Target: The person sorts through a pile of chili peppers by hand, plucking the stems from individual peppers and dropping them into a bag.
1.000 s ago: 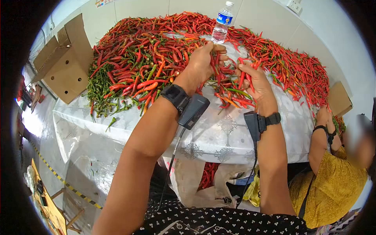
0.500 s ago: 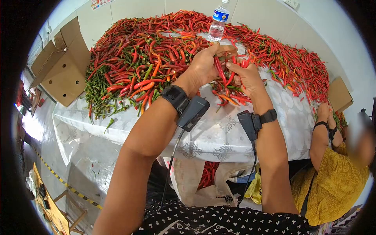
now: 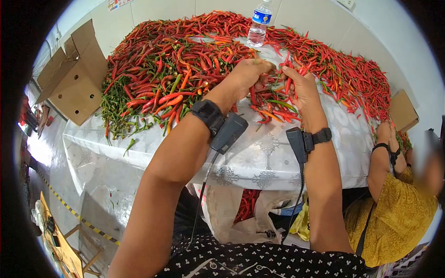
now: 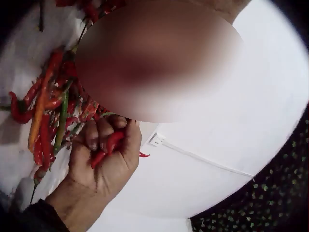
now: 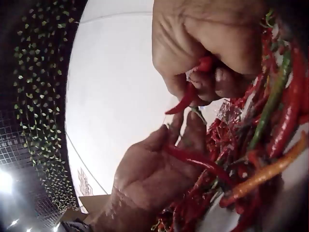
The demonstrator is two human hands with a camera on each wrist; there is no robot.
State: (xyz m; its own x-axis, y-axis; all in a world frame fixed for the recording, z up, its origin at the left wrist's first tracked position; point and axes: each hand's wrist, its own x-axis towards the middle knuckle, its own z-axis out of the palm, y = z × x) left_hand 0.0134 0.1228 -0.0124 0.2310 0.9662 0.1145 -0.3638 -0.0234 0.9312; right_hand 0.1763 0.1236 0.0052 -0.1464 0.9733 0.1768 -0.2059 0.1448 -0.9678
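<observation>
Over the small chili pile (image 3: 273,111), my right hand (image 3: 303,88) curls round red chilies, seen also in the left wrist view, where the hand (image 4: 108,152) has red chilies (image 4: 113,142) in its fingers. My left hand (image 3: 250,76) is beside it, fingertips close to the right hand's. In the right wrist view the left hand (image 5: 157,174) has a red chili (image 5: 198,158) lying across its palm, its thumb and fingers bent toward a stem. Above it the right hand (image 5: 207,43) grips a red chili (image 5: 183,99). A blur covers part of the left wrist view.
Large heaps of red chilies (image 3: 153,69) spread over the covered table (image 3: 250,162), with green stems (image 3: 120,111) at the left. A water bottle (image 3: 258,28) stands behind the hands. Cardboard boxes (image 3: 76,95) are at both sides. A person in yellow (image 3: 394,213) works at the right.
The left hand has turned palm-down and its fingers now point more to the right. The right hand has shifted slightly right, and the chilies between the hands have changed position.
</observation>
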